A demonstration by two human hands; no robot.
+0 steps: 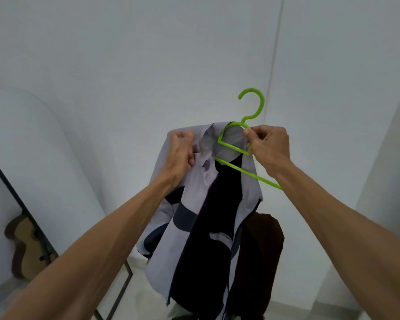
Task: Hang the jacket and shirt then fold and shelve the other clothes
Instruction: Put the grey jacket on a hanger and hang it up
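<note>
We take this for a room in a home: plain white walls (125,54) all round, a black-framed glass panel (12,191) leaning at 8 o'clock with a tan wooden guitar (24,250) at it, and at centre a grey and navy jacket (201,181) with a lime-green plastic hanger (231,147) in its collar.

Lime-green hanger (247,173). Pale lilac-grey jacket (199,181) with curved navy panels and black lining. Dark brown cloth (263,250) at five o'clock. Tan guitar (23,245), brown-edged, at eight o'clock. White wall (125,54).

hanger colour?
Bright lime green hanger, pinched by the right hand at the jacket collar. Head view, the only one.
</note>
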